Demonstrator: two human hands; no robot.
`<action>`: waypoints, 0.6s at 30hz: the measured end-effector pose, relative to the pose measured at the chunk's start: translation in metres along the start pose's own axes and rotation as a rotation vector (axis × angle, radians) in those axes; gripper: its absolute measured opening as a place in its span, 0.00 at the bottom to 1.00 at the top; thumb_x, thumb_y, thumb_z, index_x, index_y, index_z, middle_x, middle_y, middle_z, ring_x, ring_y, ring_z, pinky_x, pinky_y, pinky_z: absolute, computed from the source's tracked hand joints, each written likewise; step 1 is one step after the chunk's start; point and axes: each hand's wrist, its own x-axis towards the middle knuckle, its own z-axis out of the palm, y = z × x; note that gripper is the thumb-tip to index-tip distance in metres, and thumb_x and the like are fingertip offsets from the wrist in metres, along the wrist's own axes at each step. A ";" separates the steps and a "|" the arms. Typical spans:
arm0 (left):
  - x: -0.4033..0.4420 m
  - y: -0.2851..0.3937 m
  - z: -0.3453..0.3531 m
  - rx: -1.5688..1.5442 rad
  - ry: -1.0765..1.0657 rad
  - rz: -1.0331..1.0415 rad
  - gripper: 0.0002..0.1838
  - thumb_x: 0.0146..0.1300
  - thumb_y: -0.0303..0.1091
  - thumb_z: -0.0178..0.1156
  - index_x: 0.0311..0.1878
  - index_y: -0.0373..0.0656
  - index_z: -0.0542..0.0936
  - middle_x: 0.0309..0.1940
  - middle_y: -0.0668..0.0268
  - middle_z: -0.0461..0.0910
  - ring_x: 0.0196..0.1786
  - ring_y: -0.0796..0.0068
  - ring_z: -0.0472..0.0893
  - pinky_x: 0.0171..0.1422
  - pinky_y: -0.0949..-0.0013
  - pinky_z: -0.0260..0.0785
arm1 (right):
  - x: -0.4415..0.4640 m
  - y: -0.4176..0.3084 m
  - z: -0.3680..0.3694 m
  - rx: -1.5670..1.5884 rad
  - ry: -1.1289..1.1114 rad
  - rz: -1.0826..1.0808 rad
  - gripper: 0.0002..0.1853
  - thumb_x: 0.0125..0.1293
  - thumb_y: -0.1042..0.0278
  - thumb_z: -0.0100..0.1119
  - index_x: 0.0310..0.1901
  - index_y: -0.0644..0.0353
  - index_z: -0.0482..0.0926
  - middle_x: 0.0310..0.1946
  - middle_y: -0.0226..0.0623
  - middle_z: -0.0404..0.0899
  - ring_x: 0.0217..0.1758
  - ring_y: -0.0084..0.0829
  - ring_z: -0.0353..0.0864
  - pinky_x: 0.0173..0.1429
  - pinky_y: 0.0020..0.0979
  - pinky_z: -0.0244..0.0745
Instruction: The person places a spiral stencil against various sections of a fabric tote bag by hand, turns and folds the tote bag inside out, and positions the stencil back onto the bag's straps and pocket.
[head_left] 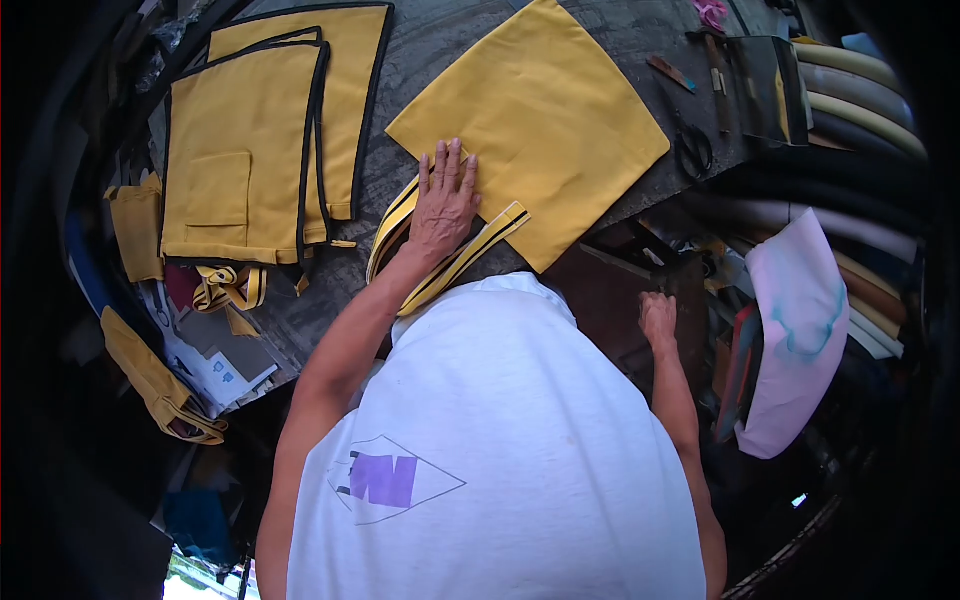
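My left hand lies flat with its fingers spread, on the left corner of a plain yellow cloth square that is turned like a diamond. Under and beside this hand runs a looped yellow strap with dark and white stripes; one end of it rests on the cloth. My right hand is off to the right, below the table edge, with its fingers curled closed; whether it holds anything is hidden. To the left lie yellow panels with black edging, the front one with a pocket.
Scissors, a hammer and a small tool lie on the dark table at the right. Rolls of material and a pink piece are further right. Papers and a coiled strap sit lower left.
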 end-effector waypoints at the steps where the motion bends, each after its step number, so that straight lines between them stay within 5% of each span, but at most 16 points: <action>1: 0.000 0.002 -0.002 0.019 -0.010 0.030 0.36 0.69 0.43 0.58 0.75 0.33 0.64 0.81 0.44 0.47 0.84 0.44 0.42 0.85 0.41 0.32 | -0.007 -0.001 0.000 0.171 0.172 0.063 0.15 0.65 0.76 0.59 0.53 0.57 0.83 0.45 0.45 0.85 0.51 0.50 0.82 0.56 0.48 0.75; 4: -0.007 0.018 0.003 -0.047 0.010 0.076 0.30 0.68 0.37 0.57 0.71 0.33 0.69 0.79 0.46 0.55 0.83 0.46 0.49 0.85 0.42 0.36 | -0.003 -0.001 -0.019 0.373 0.415 0.094 0.15 0.66 0.73 0.60 0.55 0.57 0.79 0.46 0.44 0.84 0.51 0.49 0.81 0.56 0.48 0.73; 10: -0.020 0.032 0.005 -0.186 0.051 0.082 0.26 0.63 0.23 0.55 0.67 0.34 0.73 0.72 0.51 0.68 0.79 0.50 0.61 0.84 0.50 0.47 | 0.083 0.018 -0.102 0.388 0.463 -0.284 0.07 0.61 0.73 0.66 0.40 0.57 0.80 0.38 0.37 0.80 0.50 0.42 0.79 0.53 0.42 0.71; 12: -0.021 0.036 0.007 -0.178 0.120 0.050 0.24 0.62 0.22 0.56 0.63 0.37 0.76 0.67 0.51 0.72 0.77 0.50 0.65 0.81 0.51 0.54 | 0.113 0.023 -0.115 0.352 0.745 -0.230 0.07 0.60 0.73 0.66 0.40 0.56 0.81 0.38 0.36 0.79 0.50 0.42 0.78 0.55 0.41 0.70; 18: -0.017 0.047 0.010 -0.097 0.160 0.024 0.18 0.59 0.22 0.58 0.53 0.42 0.82 0.62 0.52 0.75 0.73 0.51 0.68 0.77 0.51 0.59 | 0.120 0.062 -0.136 0.353 0.599 -0.320 0.07 0.58 0.75 0.65 0.39 0.58 0.80 0.39 0.37 0.78 0.53 0.45 0.77 0.57 0.43 0.70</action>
